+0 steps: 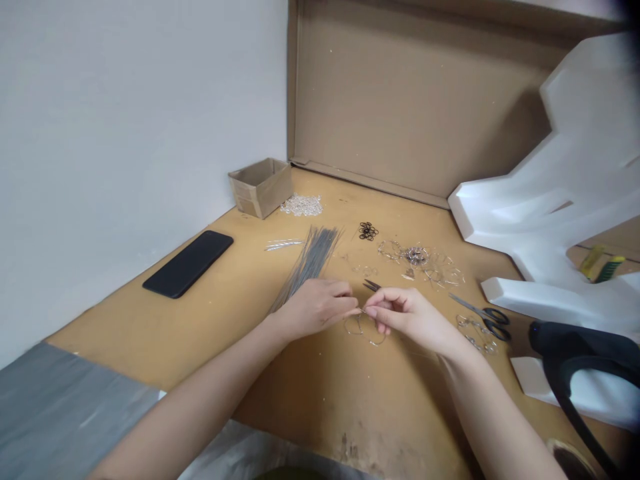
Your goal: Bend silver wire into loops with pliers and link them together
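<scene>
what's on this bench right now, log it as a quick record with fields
left hand: pinching a thin wire
right hand: pinching the same wire
near hands: bundle of long grey rods, wire loops, scissors
further back: black rings, clear beads, cardboard box
also: black phone, white foam packing
surface: tan bench top

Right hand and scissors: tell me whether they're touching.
Apart. The head view shows a strip of tabletop between the right hand and the scissors, whose blade tips stop short of the hand.
</scene>
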Action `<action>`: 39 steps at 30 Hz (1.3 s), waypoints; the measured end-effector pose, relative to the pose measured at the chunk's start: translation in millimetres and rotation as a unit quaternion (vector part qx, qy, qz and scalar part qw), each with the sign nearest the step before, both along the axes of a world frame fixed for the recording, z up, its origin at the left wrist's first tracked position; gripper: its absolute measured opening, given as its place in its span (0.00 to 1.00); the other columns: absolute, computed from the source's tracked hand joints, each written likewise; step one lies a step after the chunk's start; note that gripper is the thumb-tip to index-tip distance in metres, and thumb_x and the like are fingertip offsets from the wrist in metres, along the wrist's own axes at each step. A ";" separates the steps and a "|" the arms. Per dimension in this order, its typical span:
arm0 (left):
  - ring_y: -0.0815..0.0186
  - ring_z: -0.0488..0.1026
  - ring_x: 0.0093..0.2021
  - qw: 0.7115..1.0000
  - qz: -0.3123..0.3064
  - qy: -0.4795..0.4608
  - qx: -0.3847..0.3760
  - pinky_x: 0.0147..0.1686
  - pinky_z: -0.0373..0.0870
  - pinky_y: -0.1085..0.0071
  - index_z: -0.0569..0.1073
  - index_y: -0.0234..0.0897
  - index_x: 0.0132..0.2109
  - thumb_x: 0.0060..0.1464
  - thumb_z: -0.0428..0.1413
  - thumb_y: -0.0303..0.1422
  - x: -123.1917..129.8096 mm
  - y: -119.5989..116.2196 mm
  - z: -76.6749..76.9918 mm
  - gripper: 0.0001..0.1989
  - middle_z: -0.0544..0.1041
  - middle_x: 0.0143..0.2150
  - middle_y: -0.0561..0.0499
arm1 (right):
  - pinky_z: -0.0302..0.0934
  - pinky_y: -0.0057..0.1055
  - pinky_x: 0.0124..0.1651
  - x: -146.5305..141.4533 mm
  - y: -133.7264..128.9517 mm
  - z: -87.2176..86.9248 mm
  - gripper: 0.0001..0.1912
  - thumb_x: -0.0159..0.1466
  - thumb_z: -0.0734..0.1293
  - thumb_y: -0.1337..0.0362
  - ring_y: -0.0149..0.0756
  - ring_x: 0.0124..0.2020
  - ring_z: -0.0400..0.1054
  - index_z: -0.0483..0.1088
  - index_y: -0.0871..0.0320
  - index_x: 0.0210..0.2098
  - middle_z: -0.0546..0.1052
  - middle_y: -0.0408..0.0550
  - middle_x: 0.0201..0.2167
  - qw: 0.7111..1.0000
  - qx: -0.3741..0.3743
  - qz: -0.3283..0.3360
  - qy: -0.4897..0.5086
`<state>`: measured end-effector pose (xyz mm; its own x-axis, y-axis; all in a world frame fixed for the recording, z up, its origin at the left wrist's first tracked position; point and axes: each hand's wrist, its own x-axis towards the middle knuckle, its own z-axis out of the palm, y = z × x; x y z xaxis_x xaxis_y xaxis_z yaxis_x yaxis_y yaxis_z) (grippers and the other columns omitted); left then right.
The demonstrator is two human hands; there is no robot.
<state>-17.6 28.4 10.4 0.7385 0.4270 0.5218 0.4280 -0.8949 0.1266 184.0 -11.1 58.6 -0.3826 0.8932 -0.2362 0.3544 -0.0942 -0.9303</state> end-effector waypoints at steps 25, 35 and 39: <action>0.66 0.71 0.39 0.968 0.172 0.057 -0.174 0.37 0.65 0.72 0.73 0.36 0.39 0.58 0.45 0.31 23.8 1.6 -18.2 0.12 0.73 0.37 0.48 | 0.63 0.28 0.29 35.4 20.0 -7.2 0.06 0.54 0.65 0.63 0.31 0.23 0.70 0.65 0.58 0.28 0.74 0.44 0.24 0.988 0.081 -0.104 -0.075; 0.55 0.72 0.37 0.954 0.163 0.169 -0.184 0.36 0.67 0.64 0.73 0.29 0.33 0.47 0.52 0.27 51.8 13.1 -21.4 0.07 0.74 0.34 0.38 | 0.61 0.30 0.34 35.9 24.6 -8.5 0.11 0.56 0.64 0.58 0.34 0.25 0.70 0.71 0.59 0.32 0.75 0.45 0.20 0.970 0.116 -0.102 -0.191; 0.57 0.72 0.38 0.960 0.144 0.162 -0.175 0.38 0.66 0.65 0.71 0.30 0.34 0.47 0.51 0.26 52.4 13.9 -25.0 0.06 0.74 0.36 0.39 | 0.61 0.30 0.32 38.5 26.6 -12.4 0.11 0.56 0.63 0.58 0.33 0.24 0.69 0.71 0.59 0.30 0.74 0.45 0.20 0.969 0.122 -0.096 -0.191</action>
<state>34.8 42.3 -14.6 0.6622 0.7458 0.0727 0.7196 -0.6600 0.2158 222.5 15.6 46.1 -0.1305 0.9864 -0.1000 0.6756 0.0146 -0.7371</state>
